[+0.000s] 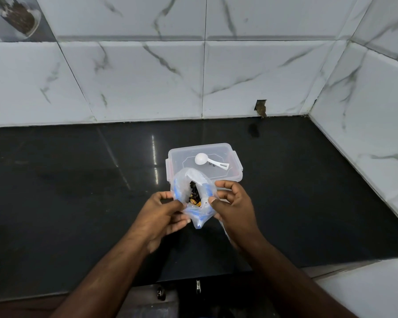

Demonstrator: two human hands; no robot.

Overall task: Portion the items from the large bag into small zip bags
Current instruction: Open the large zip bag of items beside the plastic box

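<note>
Black worktop point(67, 180): glossy dark stone running the full width, backed by white marble-look wall tiles point(147, 76).
Left hand point(163, 216): fingers curled, pinching the left edge of the bag's mouth, held above the worktop.
Bag point(193, 198): clear plastic with blue zip strips, held up between both hands with its mouth pulled open; whether it is the large bag or 1 of the small ones cannot be told.
Contents point(194, 196): dark and yellowish pieces visible inside, too small to identify.
Right hand point(232, 203): thumb and fingers pinching the right edge of the bag's mouth.
Container point(237, 166): clear plastic box with clip sides, on the worktop just behind the bag.
Scoop point(207, 160): 1 white measuring spoon lying in or on the container; which one is unclear.
Progress: probably early or midway. No filled, sealed small bags are in view, so the portioning seems mostly left to do.
</note>
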